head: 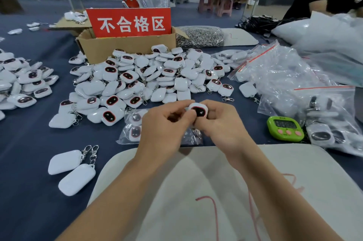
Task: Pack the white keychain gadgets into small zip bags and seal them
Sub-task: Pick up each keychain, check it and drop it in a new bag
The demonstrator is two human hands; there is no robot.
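Note:
Between my two hands I hold one white keychain gadget [198, 111] with a dark oval face ringed in red. My left hand [167, 124] pinches its left edge and my right hand [222, 120] curls round its right side. Its metal clasp and what looks like a clear bag [193, 135] hang below, partly hidden. A big pile of the same gadgets [149, 77] lies beyond my hands. Bagged gadgets [133, 129] lie just left of my left hand. Clear zip bags with red seal lines [279, 71] are heaped at right.
A cardboard box [127, 45] with a red sign stands behind the pile, beside a heap of metal clasps [200, 37]. A green timer [284, 127] sits at right. Two gadgets [70, 170] lie face down at left. A pale board [216, 191] lies under my arms. Another person's arm [334, 2] is at far right.

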